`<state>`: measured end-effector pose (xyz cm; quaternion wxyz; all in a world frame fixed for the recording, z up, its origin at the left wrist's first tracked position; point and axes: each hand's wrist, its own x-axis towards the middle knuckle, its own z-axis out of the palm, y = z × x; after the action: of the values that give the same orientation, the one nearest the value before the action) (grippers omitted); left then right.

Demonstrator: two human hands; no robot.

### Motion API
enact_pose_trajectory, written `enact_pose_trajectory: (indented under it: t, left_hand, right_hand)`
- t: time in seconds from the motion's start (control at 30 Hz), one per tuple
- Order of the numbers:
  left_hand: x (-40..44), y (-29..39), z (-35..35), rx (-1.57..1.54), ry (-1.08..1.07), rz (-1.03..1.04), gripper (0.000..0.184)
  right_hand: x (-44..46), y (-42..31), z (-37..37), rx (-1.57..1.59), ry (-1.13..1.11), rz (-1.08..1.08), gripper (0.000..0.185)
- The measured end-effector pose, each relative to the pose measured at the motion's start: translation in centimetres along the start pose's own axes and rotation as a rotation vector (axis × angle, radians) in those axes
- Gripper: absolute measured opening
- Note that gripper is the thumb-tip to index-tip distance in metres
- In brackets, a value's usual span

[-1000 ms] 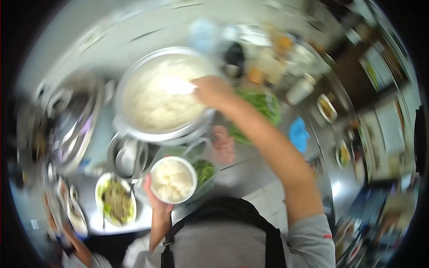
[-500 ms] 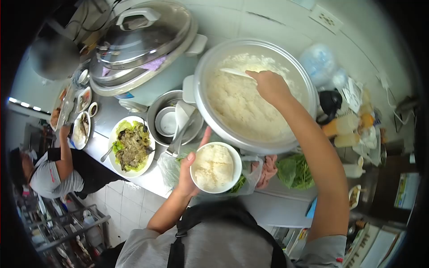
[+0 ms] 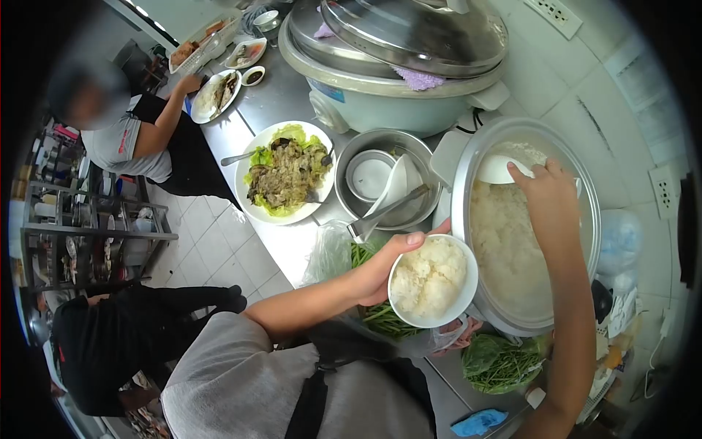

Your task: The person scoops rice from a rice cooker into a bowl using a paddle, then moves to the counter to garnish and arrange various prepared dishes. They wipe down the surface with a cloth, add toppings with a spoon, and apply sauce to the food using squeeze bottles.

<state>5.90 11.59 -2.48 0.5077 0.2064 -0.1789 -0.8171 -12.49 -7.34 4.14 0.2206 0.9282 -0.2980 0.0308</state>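
Note:
My left hand point(image 3: 382, 268) holds a white bowl point(image 3: 468, 298) heaped with cooked rice point(image 3: 431, 278), its thumb over the rim. To the right, my right hand point(image 3: 550, 196) grips a white rice paddle point(image 3: 495, 170) over the far part of a large rice cooker point(image 3: 462, 212). A broad bed of white rice point(image 3: 508, 252) fills much of that cooker. Beside the bowl stands a steel pan point(image 3: 349, 197) with a smaller metal bowl point(image 3: 365, 175), a white ladle-like utensil point(image 3: 395, 183) and a metal-handled utensil point(image 3: 384, 212) in it.
Behind the pan is a second cooker point(image 3: 395, 110) with a tilted steel lid point(image 3: 424, 36). A plate point(image 3: 247, 201) of lettuce and brownish food lies left. Bagged greens point(image 3: 504, 362) sit near me. A co-worker point(image 3: 139, 139) handles a fish plate point(image 3: 232, 94); another person point(image 3: 131, 344) is lower left.
The view has swung left, so the cookers and bowl appear farther right. My right hand and the paddle are now at the cooker's far side. A second person has come into view lower left.

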Motion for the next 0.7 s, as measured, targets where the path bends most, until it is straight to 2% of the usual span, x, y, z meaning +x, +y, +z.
enact_pose_trajectory:
  t: [0.07,0.17,0.2,0.27,0.33,0.4,0.47,0.53,0.63,0.7]
  left_hand:
    - [0.3,0.1,-0.5,0.005,-0.008,0.010,0.085]
    - [0.1,0.1,-0.5,0.046,0.095,0.078,0.094]
    - [-0.3,0.7,-0.8,0.127,0.144,0.195,0.092]
    - [-1.1,1.2,-1.7,0.287,0.228,0.420,0.089]
    - [-2.2,2.6,-3.6,0.383,0.338,0.516,0.089]
    - [-2.7,4.3,-3.7,0.228,0.320,0.436,0.086]
    - [-2.6,4.4,-2.7,0.087,0.255,0.350,0.087]
    - [-1.7,2.5,-2.4,0.076,0.111,0.218,0.089]
    - [-0.7,0.7,-0.9,0.025,0.088,0.109,0.091]
    - [-0.2,0.2,-0.4,0.063,0.086,0.076,0.092]
  right_hand:
    - [0.2,-0.4,0.5,-0.027,-0.050,-0.025,0.039]
    - [0.0,-0.8,0.9,-0.046,-0.160,-0.049,0.042]
    - [0.1,-0.9,1.1,-0.048,-0.187,-0.043,0.043]
    - [-0.1,-0.5,1.6,0.075,-0.096,-0.037,0.041]
    - [-1.9,0.6,1.7,0.132,-0.069,-0.007,0.039]
    - [-2.2,1.4,0.7,0.137,-0.073,0.056,0.037]
    - [-1.8,1.7,-0.5,0.148,-0.121,0.248,0.034]
    - [-1.1,2.0,1.3,0.094,-0.033,0.053,0.032]
    - [-1.9,-0.7,2.9,0.068,-0.040,-0.060,0.029]
    - [-3.3,-1.3,2.9,0.093,-0.094,0.003,0.030]
